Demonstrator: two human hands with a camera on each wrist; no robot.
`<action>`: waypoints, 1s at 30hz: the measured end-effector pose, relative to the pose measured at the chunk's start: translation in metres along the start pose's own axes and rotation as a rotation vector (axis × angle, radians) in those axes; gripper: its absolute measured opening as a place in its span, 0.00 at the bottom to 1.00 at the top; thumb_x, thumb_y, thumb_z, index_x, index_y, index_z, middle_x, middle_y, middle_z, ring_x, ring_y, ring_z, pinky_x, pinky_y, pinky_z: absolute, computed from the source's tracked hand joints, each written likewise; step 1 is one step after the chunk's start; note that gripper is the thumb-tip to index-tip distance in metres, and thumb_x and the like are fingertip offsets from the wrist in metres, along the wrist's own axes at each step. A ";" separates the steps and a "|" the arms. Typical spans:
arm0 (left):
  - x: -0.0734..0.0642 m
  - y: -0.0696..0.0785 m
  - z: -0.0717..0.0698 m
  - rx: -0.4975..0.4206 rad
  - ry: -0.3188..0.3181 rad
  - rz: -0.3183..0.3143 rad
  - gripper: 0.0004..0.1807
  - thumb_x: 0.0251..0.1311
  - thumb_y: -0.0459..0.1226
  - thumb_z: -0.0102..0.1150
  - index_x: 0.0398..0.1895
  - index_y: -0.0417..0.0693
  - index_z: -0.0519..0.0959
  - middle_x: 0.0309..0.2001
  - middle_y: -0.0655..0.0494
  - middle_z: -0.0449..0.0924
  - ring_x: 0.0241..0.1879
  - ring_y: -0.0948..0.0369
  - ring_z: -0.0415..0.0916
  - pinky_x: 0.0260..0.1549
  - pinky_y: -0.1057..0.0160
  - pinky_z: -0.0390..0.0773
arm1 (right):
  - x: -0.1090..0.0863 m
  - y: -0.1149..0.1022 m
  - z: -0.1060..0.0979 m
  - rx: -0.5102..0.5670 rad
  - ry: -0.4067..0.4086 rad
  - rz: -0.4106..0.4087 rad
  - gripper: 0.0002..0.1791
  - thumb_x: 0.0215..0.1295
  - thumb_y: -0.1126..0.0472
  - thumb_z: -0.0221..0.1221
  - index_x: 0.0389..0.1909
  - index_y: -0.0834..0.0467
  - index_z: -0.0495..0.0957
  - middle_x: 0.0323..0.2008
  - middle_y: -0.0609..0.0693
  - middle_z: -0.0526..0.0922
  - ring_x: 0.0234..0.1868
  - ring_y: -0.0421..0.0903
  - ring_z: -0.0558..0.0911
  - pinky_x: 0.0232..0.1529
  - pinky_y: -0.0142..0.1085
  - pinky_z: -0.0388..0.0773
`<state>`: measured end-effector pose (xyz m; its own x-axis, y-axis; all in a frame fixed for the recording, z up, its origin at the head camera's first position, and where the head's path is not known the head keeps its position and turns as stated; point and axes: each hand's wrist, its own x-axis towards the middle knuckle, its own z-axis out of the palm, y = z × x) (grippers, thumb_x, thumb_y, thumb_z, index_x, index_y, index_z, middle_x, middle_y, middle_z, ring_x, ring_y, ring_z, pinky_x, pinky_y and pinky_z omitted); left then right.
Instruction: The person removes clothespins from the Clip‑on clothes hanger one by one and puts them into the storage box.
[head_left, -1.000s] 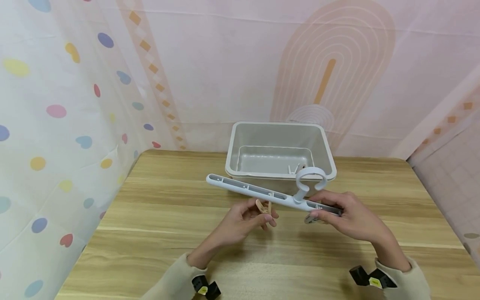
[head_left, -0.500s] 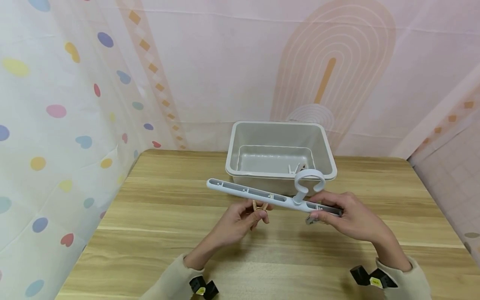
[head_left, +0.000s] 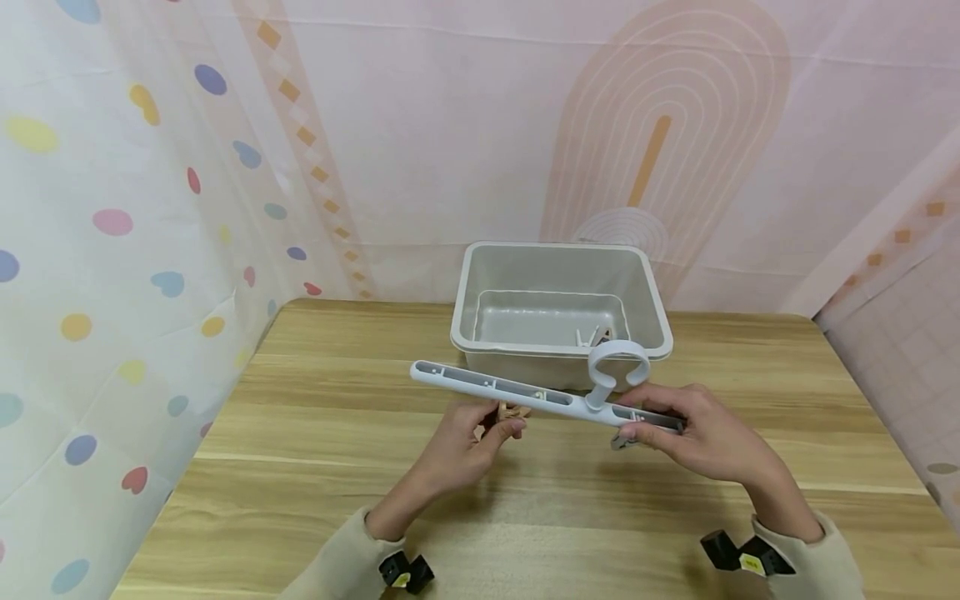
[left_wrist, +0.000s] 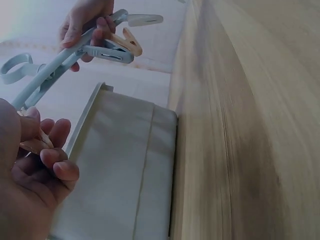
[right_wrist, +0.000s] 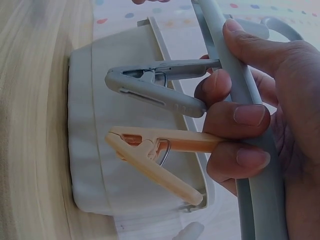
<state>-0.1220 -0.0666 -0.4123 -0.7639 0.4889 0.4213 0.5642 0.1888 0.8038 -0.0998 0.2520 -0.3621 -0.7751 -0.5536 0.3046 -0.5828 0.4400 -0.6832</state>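
Grip of the left hand (head_left: 459,446) pinches a beige plastic spring clothespin (head_left: 513,411) just below the slotted bar of a pale blue-white plastic hanger (head_left: 576,406); contact with the bar cannot be determined. Right grip (head_left: 701,433) is curled around the bar's right end, where a grey plastic clothespin (right_wrist: 155,97) and a second beige clothespin (right_wrist: 190,141) project beneath. The wood-grain table (head_left: 300,467) extends left of the hands and toward the person. Compared with one second ago, the pinched clothespin has shifted left and turned; the bar's left end sits lower. A light grey rectangular plastic bin (head_left: 517,367) stands beyond the bar, limiting room there. Small white pronged parts (head_left: 596,337) lie inside. A patterned cloth backdrop (head_left: 450,125) hangs behind.
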 end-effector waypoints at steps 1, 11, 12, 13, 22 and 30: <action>0.000 -0.001 0.000 0.016 0.015 0.031 0.03 0.70 0.33 0.61 0.39 0.44 0.83 0.28 0.52 0.84 0.26 0.74 0.71 0.22 0.74 0.70 | 0.000 0.000 0.000 0.006 0.001 -0.009 0.18 0.63 0.67 0.69 0.51 0.47 0.83 0.30 0.40 0.87 0.27 0.30 0.77 0.26 0.28 0.74; 0.004 -0.011 0.006 0.162 0.249 0.434 0.09 0.52 0.23 0.70 0.29 0.43 0.82 0.19 0.58 0.78 0.16 0.71 0.62 0.15 0.79 0.60 | 0.003 -0.002 0.001 0.105 -0.031 0.021 0.17 0.64 0.68 0.67 0.50 0.46 0.84 0.32 0.43 0.91 0.29 0.33 0.84 0.28 0.29 0.80; 0.004 -0.011 0.007 0.169 0.266 0.448 0.09 0.51 0.23 0.70 0.28 0.43 0.82 0.19 0.58 0.78 0.16 0.71 0.62 0.15 0.80 0.60 | 0.003 -0.002 0.001 0.118 -0.032 0.020 0.18 0.64 0.69 0.67 0.50 0.46 0.84 0.32 0.43 0.91 0.30 0.33 0.85 0.28 0.30 0.80; 0.004 -0.012 0.008 0.170 0.281 0.457 0.09 0.51 0.22 0.70 0.28 0.43 0.82 0.19 0.58 0.79 0.15 0.71 0.61 0.14 0.80 0.60 | 0.004 -0.002 0.001 0.129 -0.033 0.026 0.18 0.64 0.69 0.67 0.50 0.45 0.84 0.32 0.44 0.91 0.30 0.34 0.85 0.28 0.29 0.80; 0.006 -0.009 0.019 0.085 0.394 0.423 0.10 0.51 0.19 0.65 0.29 0.41 0.81 0.19 0.54 0.83 0.13 0.68 0.71 0.13 0.77 0.68 | 0.006 -0.007 0.000 0.173 -0.035 0.015 0.18 0.64 0.70 0.67 0.49 0.47 0.85 0.30 0.46 0.90 0.28 0.34 0.84 0.25 0.28 0.78; 0.008 -0.005 0.025 0.035 0.427 0.386 0.10 0.55 0.19 0.63 0.29 0.42 0.80 0.19 0.53 0.83 0.15 0.64 0.75 0.16 0.78 0.70 | 0.003 -0.007 0.001 0.212 -0.020 0.034 0.19 0.62 0.73 0.67 0.50 0.49 0.85 0.31 0.47 0.91 0.29 0.36 0.87 0.27 0.30 0.80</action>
<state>-0.1230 -0.0421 -0.4234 -0.5553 0.1419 0.8195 0.8317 0.0970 0.5468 -0.0976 0.2466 -0.3571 -0.7868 -0.5563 0.2673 -0.4905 0.3007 -0.8179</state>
